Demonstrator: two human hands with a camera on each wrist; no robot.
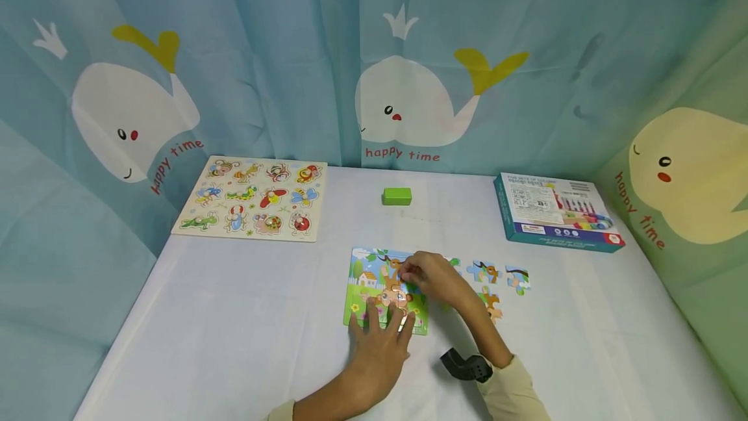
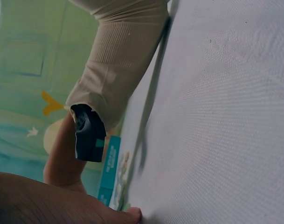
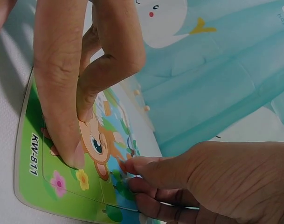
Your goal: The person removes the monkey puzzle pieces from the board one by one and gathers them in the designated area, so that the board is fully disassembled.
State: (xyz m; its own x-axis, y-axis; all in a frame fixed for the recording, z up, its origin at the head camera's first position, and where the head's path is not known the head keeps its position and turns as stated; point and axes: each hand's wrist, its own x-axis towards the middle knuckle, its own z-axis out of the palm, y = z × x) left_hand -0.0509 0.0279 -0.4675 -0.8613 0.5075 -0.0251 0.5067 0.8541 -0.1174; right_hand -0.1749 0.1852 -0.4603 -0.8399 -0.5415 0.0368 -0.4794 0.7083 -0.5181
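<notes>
A jigsaw puzzle board [image 1: 356, 318] with a monkey, a house and flowers lies flat on the table. My left hand [image 1: 378, 359] rests on its lower part with fingers spread and fingertips pressing the picture. At the board's upper right, my right hand [image 1: 435, 278] pinches a puzzle piece [image 3: 121, 176] between thumb and curled fingers, mostly covered by them. In the right wrist view, both hands touch the picture. Loose pieces lie right of the board: one with a brown animal [image 1: 486, 271], one with a branch [image 1: 518, 278], and another [image 1: 492, 307] partly behind my right forearm.
A wooden peg board with insects [image 1: 248, 200] lies at the back left. A green block [image 1: 397, 197] sits at the back middle, and a teal-edged box [image 1: 558, 213] at the back right. A dark strap [image 1: 465, 366] is on my right wrist. Whale-print curtains surround the white table.
</notes>
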